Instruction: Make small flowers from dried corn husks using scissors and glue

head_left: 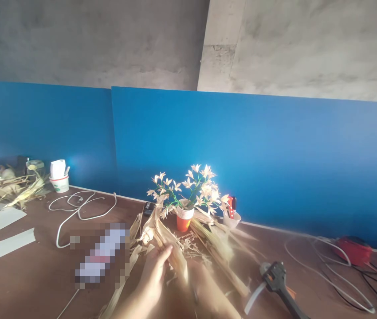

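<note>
We are gripping a dry husk (167,235) in the left hand (155,270), its fingers wrapping the strip and its thumb lying along it. The husk is slanting over the counter (52,261), just in front of an orange-and-white cup (183,222) holding pale flowers (205,190). Our right hand (205,285) is showing as a blur beside the husk's lower end, so we are not able to tell whether its fingers are open or pinching anything.

We are judging the husk brittle: pulling across its length could be splitting it. Its upper end is reaching close to the cup (which is looking light and top-heavy), so a careless sweep could be tipping the flowers over. Loose scraps (191,243) are crowding our working spot and could be snagging. A glue gun (276,277) is lying near our right forearm, and if it is heating, brushing it could be burning us.
</note>
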### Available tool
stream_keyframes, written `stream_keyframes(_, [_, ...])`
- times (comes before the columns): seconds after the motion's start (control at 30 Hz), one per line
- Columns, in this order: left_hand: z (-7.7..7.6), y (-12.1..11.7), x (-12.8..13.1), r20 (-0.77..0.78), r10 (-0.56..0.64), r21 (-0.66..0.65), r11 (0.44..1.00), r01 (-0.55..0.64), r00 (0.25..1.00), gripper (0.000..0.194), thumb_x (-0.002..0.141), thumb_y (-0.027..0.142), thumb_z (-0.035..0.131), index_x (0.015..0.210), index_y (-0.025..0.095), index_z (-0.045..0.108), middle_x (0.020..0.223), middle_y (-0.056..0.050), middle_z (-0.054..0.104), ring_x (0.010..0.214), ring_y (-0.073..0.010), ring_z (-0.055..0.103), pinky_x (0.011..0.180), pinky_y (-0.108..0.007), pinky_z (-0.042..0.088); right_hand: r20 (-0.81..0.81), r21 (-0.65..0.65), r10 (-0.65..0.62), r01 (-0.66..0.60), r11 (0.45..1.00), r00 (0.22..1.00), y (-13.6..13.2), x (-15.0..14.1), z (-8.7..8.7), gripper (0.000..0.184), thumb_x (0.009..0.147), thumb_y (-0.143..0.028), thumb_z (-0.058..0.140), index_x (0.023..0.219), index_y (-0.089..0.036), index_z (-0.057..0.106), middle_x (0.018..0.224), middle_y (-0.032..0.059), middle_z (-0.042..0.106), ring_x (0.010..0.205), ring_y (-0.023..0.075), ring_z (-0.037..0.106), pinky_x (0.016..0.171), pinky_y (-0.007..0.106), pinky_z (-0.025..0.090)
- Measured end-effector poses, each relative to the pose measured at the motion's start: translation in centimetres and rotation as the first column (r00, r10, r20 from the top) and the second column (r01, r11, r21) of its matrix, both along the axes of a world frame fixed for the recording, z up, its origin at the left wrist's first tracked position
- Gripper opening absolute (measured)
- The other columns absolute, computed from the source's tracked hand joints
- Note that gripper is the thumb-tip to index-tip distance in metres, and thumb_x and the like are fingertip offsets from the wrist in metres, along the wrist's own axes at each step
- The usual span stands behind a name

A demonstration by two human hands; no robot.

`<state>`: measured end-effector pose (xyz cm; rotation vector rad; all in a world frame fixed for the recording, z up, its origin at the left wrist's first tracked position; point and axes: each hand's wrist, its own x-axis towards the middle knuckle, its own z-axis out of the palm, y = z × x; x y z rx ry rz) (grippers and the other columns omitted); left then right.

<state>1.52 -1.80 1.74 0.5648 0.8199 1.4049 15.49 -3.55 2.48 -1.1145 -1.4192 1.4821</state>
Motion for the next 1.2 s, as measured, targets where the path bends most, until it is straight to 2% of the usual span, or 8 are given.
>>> stream_keyframes(0.17, [0.3, 0.5, -0.7, 0.096, 0.101, -0.023, 0.995, -0.099, 0.99, 0.03, 0.058, 0.022, 0.082, 0.083, 0.017, 0.067, 0.078, -0.001, 0.073, 0.079, -0.0188, 0.067, 0.076, -0.028, 0.049, -0.036, 0.088, -0.129, 0.132, 0.987, 0.991, 0.6, 0.3, 0.5, 0.023, 0.065, -0.036, 0.069, 0.077, -0.018, 0.061, 0.067, 0.0002, 0.057, 0.066, 0.0163, 0.051, 0.062, 0.027, 0.043])
stream_keyframes(0.3, [0.4, -0.3, 0.0, 0.035, -0.072, -0.009, 0.997, 0.072, 0.997, 0.027, 0.061, 0.027, 0.082, 0.082, 0.016, 0.068, 0.074, -0.002, 0.073, 0.076, -0.02, 0.068, 0.071, -0.028, 0.049, -0.142, 0.154, -0.296, 0.316, 0.936, 0.945, 0.8, -0.3, -0.1, 0.033, 0.069, -0.046, 0.07, 0.083, -0.019, 0.056, 0.069, -0.0005, 0.055, 0.068, 0.0162, 0.051, 0.063, 0.026, 0.045])
stream_keyframes(0.37, [0.4, -0.8, 0.5, -0.007, -0.158, 0.005, 0.987, 0.158, 0.987, 0.028, 0.062, 0.031, 0.081, 0.081, 0.014, 0.068, 0.075, -0.005, 0.073, 0.077, -0.0214, 0.069, 0.069, -0.028, 0.048, -0.188, 0.147, -0.297, 0.325, 0.934, 0.936, 0.7, -0.6, -0.6, 0.034, 0.071, -0.045, 0.07, 0.087, -0.02, 0.055, 0.071, -0.0015, 0.054, 0.067, 0.0154, 0.052, 0.064, 0.026, 0.045])
stream_keyframes(0.47, [0.5, -1.1, 0.8, -0.055, -0.192, 0.015, 0.981, 0.193, 0.98, 0.029, 0.063, 0.034, 0.081, 0.079, 0.013, 0.069, 0.075, -0.008, 0.074, 0.076, -0.0231, 0.069, 0.069, -0.029, 0.048, -0.204, 0.134, -0.315, 0.345, 0.929, 0.927, 0.6, -0.8, -0.9, 0.035, 0.071, -0.044, 0.071, 0.091, -0.02, 0.055, 0.074, -0.0007, 0.057, 0.069, 0.0161, 0.053, 0.067, 0.027, 0.047])
stream_keyframes(0.67, [0.9, -1.2, 1.0, -0.097, -0.168, 0.003, 0.986, 0.169, 0.981, 0.027, 0.061, 0.032, 0.08, 0.078, 0.013, 0.069, 0.07, -0.008, 0.073, 0.069, -0.0242, 0.07, 0.067, -0.031, 0.049, -0.192, 0.129, -0.382, 0.409, 0.903, 0.904, 0.6, -0.8, -0.1, 0.037, 0.065, -0.045, 0.072, 0.086, -0.02, 0.055, 0.073, 0.0007, 0.059, 0.069, 0.0179, 0.055, 0.064, 0.028, 0.047])
stream_keyframes(0.87, [1.0, -1.2, 1.0, -0.113, -0.156, 0.021, 0.987, 0.159, 0.981, 0.024, 0.063, 0.032, 0.079, 0.074, 0.015, 0.068, 0.069, -0.007, 0.073, 0.067, -0.0232, 0.069, 0.065, -0.031, 0.05, -0.213, 0.085, -0.362, 0.386, 0.918, 0.908, 0.6, -0.9, -0.3, 0.038, 0.065, -0.043, 0.073, 0.088, -0.02, 0.054, 0.069, -0.0021, 0.058, 0.063, 0.0158, 0.055, 0.058, 0.026, 0.045])
stream_keyframes(1.03, [1.0, -1.3, 1.1, -0.11, -0.143, 0.004, 0.989, 0.145, 0.984, 0.028, 0.061, 0.035, 0.081, 0.077, 0.015, 0.068, 0.069, -0.006, 0.074, 0.069, -0.023, 0.069, 0.069, -0.03, 0.05, -0.193, 0.068, -0.432, 0.451, 0.89, 0.881, 0.6, -1.0, -0.4, 0.037, 0.062, -0.041, 0.075, 0.087, -0.02, 0.057, 0.069, -0.0005, 0.063, 0.06, 0.0152, 0.055, 0.061, 0.027, 0.046])
stream_keyframes(1.2, [0.9, -1.0, 1.3, -0.144, -0.086, -0.004, 0.996, 0.086, 0.986, 0.028, 0.062, 0.037, 0.082, 0.072, 0.016, 0.067, 0.065, -0.005, 0.073, 0.066, -0.0223, 0.069, 0.067, -0.03, 0.05, -0.213, 0.002, -0.394, 0.404, 0.915, 0.894, 0.8, -1.1, -0.4, 0.038, 0.062, -0.045, 0.072, 0.084, -0.02, 0.054, 0.067, 0.001, 0.063, 0.058, 0.0161, 0.054, 0.056, 0.028, 0.044])
